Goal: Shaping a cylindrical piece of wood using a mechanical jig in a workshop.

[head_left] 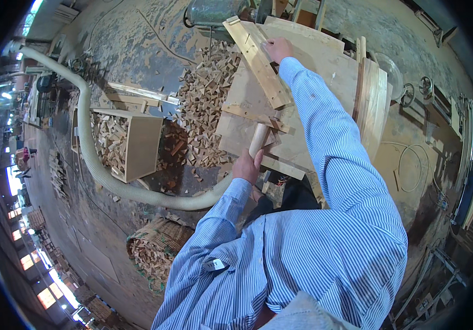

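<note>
My left hand (246,166) is wrapped round a thick, pale, wooden-looking cylinder (258,140) at the near left edge of the worktable (313,82). The cylinder tilts up to the right, its far end by a short drilled wooden strip (247,113). My right arm stretches across the table. At the far side, my right hand (278,49) is closed, with its fingers curled down beside a long wooden board (256,60) that lies slantwise on the tabletop. What those fingers grip, if anything, is hidden.
Wood offcuts (206,99) are heaped on the floor left of the table. More fill a wooden box (143,146) and a wicker basket (162,236). A ribbed hose (104,176) curves round the box. A green machine (214,12) stands at the far end; stacked curved boards (371,104) lie right.
</note>
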`<state>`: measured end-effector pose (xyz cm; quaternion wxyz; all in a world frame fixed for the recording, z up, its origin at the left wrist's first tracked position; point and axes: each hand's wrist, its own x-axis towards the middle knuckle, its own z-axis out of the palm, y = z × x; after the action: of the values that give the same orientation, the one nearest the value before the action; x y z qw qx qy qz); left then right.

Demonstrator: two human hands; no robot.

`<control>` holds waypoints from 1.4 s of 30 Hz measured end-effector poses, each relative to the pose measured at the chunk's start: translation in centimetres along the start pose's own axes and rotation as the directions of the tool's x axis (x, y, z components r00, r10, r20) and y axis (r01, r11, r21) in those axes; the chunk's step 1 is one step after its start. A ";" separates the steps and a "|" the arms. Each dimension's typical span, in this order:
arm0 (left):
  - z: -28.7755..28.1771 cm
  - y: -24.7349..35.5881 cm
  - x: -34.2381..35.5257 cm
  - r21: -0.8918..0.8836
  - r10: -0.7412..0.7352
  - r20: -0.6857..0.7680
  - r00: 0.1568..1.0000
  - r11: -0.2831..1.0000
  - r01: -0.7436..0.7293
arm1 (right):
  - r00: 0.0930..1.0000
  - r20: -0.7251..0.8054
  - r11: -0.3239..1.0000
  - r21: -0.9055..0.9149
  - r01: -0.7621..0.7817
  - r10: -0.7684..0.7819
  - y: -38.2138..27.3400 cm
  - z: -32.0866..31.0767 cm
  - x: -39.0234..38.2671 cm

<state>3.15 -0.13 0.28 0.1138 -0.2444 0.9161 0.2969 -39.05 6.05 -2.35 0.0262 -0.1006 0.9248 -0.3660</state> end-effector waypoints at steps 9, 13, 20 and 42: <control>0.0 3.5 5.0 0.036 0.019 -0.033 0.999 0.999 -0.018 | 0.999 -0.023 0.999 -0.014 0.047 -0.047 1.2 -0.9 5.7; 0.4 5.4 6.4 0.023 0.030 -0.015 0.999 0.999 -0.030 | 0.994 -0.055 0.991 -0.100 0.085 -0.091 3.1 -1.5 7.6; 0.4 4.2 6.2 0.052 0.027 -0.057 0.998 0.998 -0.024 | 0.999 0.027 0.999 -0.044 0.027 -0.026 1.8 -4.3 5.4; 0.0 -1.8 -2.0 -0.002 0.017 -0.017 1.000 1.000 -0.017 | 0.999 0.028 1.000 0.018 -0.024 0.023 -2.2 -0.6 -2.9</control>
<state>5.75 -0.64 0.06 0.1035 -0.2393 0.9186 0.2968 -35.95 5.51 -0.50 0.0445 -0.0945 0.9221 -0.3726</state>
